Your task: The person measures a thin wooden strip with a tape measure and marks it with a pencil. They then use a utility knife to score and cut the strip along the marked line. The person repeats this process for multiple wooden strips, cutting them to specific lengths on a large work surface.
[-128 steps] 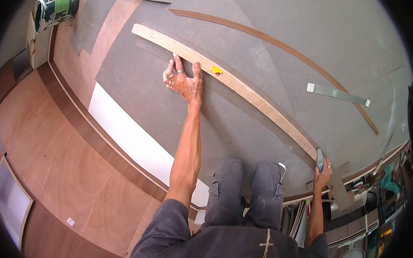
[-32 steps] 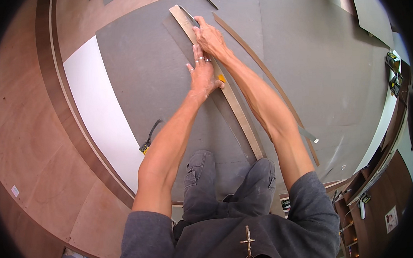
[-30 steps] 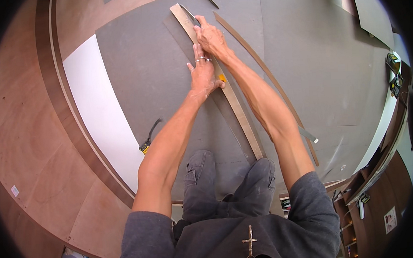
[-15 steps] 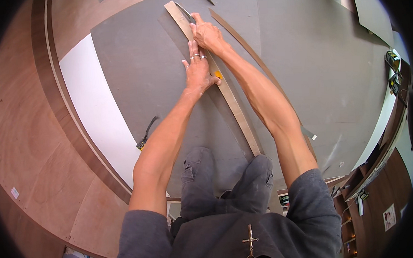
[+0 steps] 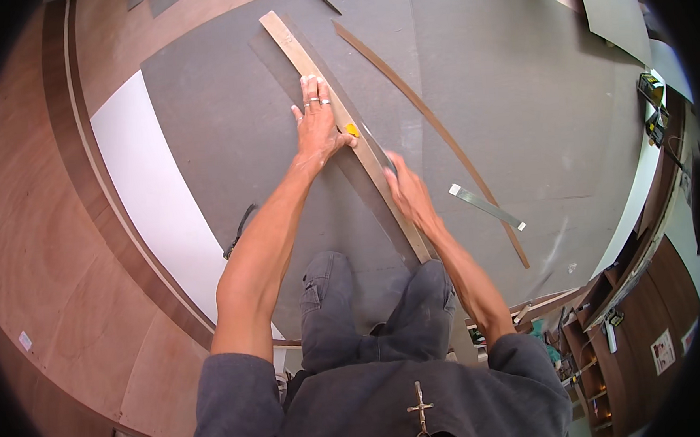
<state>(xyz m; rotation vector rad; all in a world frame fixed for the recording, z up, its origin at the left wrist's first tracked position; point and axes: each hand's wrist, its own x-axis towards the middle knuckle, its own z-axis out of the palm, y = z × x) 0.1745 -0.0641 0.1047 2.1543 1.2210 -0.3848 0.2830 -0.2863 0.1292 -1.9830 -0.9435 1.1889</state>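
A long pale wooden strip (image 5: 375,160) lies slantwise across a grey sheet (image 5: 502,92), from the far middle down to my right knee. My left hand (image 5: 318,125) is open on it, fingers stretched and spread along its left side. My left thumb reaches across beside a small yellow patch (image 5: 352,130) on the wood. My right hand (image 5: 409,190), blurred by motion, is closed on a thin-bladed knife (image 5: 378,144) at the strip's right edge. Its narrow blade points away from me along the wood; the handle is mostly hidden in my fingers.
A thin brown strip (image 5: 440,123) lies to the right, with a short metal rule-like piece (image 5: 488,207) beside it. Tools (image 5: 653,108) sit at the far right edge. A dark strap-like item (image 5: 244,228) lies left of my left forearm. A white panel (image 5: 149,166) shows further left.
My right hand has drawn the knife toward me along the strip, from near its far end to below my left hand. My left hand stays on the wood. The short metal piece now shows fully.
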